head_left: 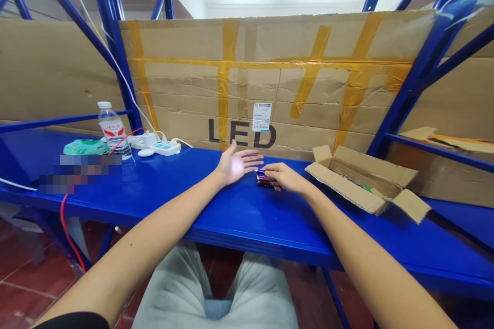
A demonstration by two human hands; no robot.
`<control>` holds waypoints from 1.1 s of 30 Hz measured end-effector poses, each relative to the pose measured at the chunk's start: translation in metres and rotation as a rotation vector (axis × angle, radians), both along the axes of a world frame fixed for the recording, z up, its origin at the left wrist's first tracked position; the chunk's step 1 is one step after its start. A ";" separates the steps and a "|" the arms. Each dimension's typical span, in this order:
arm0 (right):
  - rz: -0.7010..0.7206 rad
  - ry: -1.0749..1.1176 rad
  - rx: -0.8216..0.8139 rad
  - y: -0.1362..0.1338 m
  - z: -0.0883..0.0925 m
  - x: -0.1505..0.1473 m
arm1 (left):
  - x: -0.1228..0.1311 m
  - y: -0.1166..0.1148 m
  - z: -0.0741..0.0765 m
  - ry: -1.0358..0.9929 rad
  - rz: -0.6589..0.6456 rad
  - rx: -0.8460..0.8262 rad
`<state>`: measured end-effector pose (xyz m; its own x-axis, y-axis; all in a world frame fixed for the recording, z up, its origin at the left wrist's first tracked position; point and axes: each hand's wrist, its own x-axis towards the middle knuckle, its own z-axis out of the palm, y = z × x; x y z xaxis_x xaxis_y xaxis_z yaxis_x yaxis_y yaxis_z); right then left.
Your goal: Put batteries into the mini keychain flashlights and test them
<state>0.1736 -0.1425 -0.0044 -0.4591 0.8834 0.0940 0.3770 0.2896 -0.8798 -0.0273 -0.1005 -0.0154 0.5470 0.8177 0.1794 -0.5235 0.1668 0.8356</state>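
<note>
My left hand (233, 166) is held palm up above the blue table, fingers stretched out, holding nothing. A bright white spot of light falls on its palm. To its right, my right hand (286, 177) is closed around several small metal flashlights (263, 178), blue and dark red, stacked one over another. Their front ends point left at the open palm, close to the left fingers but apart from the palm. My right fingers hide the rear ends of the flashlights.
On the right lies an open cardboard box (347, 185) with small items inside. A water bottle (112, 128), a green packet (85, 147) and white power strips (164, 147) with cables occupy the left. Behind the blue table (231, 216) stands a taped cardboard panel (185, 97) between blue posts.
</note>
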 end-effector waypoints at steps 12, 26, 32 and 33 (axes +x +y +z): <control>-0.015 0.051 -0.037 0.002 -0.004 -0.002 | 0.000 0.001 -0.001 -0.006 -0.026 0.001; -0.080 0.053 0.059 0.001 -0.003 -0.005 | -0.001 -0.001 0.000 0.022 -0.024 0.039; -0.124 -0.031 0.194 0.003 -0.003 -0.002 | -0.001 -0.001 -0.002 0.048 -0.009 0.037; -0.123 -0.042 0.196 0.003 -0.002 -0.001 | -0.001 -0.001 -0.002 0.052 -0.006 0.036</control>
